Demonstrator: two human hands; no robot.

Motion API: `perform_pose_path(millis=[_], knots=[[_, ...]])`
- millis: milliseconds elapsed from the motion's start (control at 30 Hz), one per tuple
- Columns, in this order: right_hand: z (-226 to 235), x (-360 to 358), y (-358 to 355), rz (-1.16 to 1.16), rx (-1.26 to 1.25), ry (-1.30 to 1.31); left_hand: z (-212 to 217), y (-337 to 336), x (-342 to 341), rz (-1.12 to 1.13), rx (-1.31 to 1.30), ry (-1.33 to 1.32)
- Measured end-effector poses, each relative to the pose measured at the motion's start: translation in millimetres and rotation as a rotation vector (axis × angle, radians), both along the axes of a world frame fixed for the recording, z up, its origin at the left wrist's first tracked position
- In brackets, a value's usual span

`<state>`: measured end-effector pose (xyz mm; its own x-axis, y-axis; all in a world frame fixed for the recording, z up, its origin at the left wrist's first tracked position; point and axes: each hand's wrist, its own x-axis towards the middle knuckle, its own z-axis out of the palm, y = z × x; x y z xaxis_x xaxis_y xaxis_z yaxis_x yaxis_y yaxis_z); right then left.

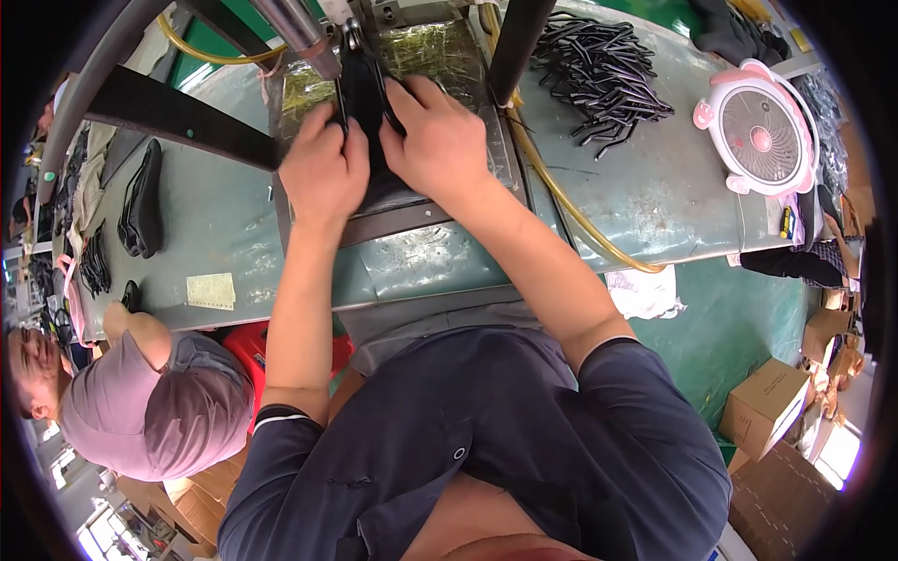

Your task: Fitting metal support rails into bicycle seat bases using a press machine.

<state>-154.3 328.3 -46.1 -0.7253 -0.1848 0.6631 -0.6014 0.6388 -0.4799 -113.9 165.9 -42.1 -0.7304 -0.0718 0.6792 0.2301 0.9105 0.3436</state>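
A black bicycle saddle base [372,178] lies on the metal bed of a press, its narrow end pointing away from me. Thin dark bars, which look like a bent saddle rail [385,95], run along both its sides. My left hand [323,171] is closed on the left side, fingers curled and thumb against the bar. On the right side my right hand [435,138] grips in the same way, its fingers curled over the other bar. The metal ram [304,35] of the press stands just beyond my left hand. The undersides of my fingers are hidden.
Bent black rods [603,75] lie piled at the right, near a pink-and-white fan [760,136]. A yellow hose [561,192] crosses the bench. Black saddle-shaped parts [142,201] lie at the left, where a co-worker [154,402] sits. Dark press posts [187,117] flank the bed.
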Motion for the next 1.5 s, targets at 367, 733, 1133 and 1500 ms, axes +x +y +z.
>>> perform_pose_path(millis=[367,733,1133,1500], knots=[[-2.2,3.4,-5.7,0.031,-0.109,-0.072,-8.7,-8.5,-2.7,0.000,0.107,0.154],[31.4,11.3,63.7,0.359,-0.077,-0.077,40.7,-36.0,38.8,-0.060,0.431,-0.452],[-44.8,38.3,179.9,0.051,-0.492,-0.188,9.2,-236.4,75.5,0.678,0.255,0.133],[72.3,-107.7,229.3,0.050,-0.971,-0.432,-13.8,-386.3,45.0,0.971,-0.051,-0.516]])
